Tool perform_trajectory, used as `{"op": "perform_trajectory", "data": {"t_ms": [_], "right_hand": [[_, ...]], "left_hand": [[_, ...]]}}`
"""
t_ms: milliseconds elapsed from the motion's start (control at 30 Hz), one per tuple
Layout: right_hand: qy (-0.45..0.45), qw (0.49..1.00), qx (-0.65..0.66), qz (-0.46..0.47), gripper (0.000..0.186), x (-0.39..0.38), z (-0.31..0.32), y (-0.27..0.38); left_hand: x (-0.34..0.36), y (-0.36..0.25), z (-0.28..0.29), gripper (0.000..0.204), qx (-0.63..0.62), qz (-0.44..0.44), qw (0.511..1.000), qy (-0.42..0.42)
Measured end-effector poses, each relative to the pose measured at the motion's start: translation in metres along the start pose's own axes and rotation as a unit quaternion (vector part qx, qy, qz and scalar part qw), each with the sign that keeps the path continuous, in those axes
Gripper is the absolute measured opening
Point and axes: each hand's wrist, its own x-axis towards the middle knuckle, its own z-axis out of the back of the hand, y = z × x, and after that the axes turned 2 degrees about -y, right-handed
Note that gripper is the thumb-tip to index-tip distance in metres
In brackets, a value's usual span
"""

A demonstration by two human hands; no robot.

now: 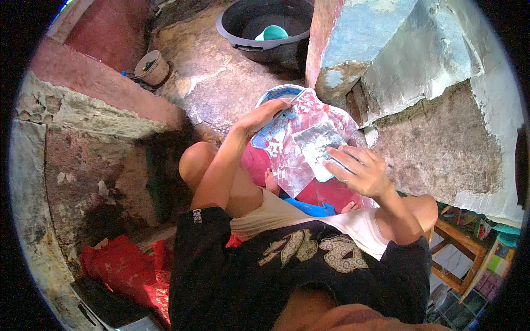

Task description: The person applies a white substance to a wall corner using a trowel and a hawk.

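My left hand (265, 115) is closed on the upper left edge of a wide flat board (287, 171) smeared with white, red and blue. The board is tilted over my lap, between my bent knees. In my right hand (358, 170) is a flat rectangular plastering trowel (316, 139), its pale blade coated with wet-looking grey-white paste. The blade lies against or just over the board's face; I cannot tell which. Fingers wrap around its handle, which is mostly hidden. Behind the board's top edge shows part of a round blue-rimmed bucket (280, 91).
A large black tub (243, 43) with a teal dipper (275, 33) stands ahead. Far left sits a small beige bucket (152, 68). The right wall (419, 66) is partly grey plaster, partly rough. Red cloth (127, 265) lies lower left; a wooden frame (455, 256) stands lower right.
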Motion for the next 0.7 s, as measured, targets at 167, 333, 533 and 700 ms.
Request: {"op": "perform_trajectory", "data": {"t_ms": [167,333,533,700], "right_hand": [[-0.073,0.995,-0.001,-0.06,0.019,-0.013,-0.003,-0.005],[-0.126,0.986,0.035,-0.1,0.012,-0.017,-0.013,-0.009],[-0.111,0.985,0.034,-0.127,0.02,-0.018,-0.01,-0.013],[-0.132,0.983,0.023,-0.126,0.021,-0.019,-0.01,-0.018]], "left_hand": [[-0.009,-0.012,-0.007,0.034,-0.092,0.032,0.995,0.014],[-0.018,-0.014,-0.017,0.035,-0.174,0.049,0.984,-0.001],[-0.015,-0.01,-0.023,0.034,-0.345,0.059,0.936,0.046],[-0.014,-0.01,-0.024,0.035,-0.369,0.038,0.928,0.043]]}}
